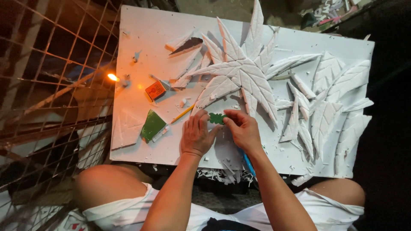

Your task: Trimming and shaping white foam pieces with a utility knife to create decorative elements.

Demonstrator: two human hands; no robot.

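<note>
Closest to me are the knees and white shorts (128, 209), with both forearms running up from them toward the white board (141, 47) that serves as my bench. I take the small green piece (216, 118) as my landmark: it sits near the board's front edge, just below the big carved white foam leaf (242, 72). My left hand (197, 134) lies just left of and below the green piece, palm down, fingers stretched forward and pressed flat on the board, with the fingertips meeting the piece's left end. My right hand (243, 129) is just right of the piece, wrist bent inward, and its grip is narrow, thumb and forefinger pinched on the piece's right end. So the piece is held between the two hands, the right pinching and the left steadying; I cannot tell whether it is lifted or resting on the board. A blue tool (248, 162) shows under my right wrist, below and right of the green piece. A yellow pencil (182, 114) lies just left of the piece, and farther left sits a green flat sheet (152, 125). Up and left of the piece is a small orange box (156, 90), and beyond that a small lit flame (113, 77) at the board's left edge. Well to the right of the piece lie more carved foam leaves (329, 102). White foam scraps (218, 173) gather below the piece at the board's front edge.
</note>
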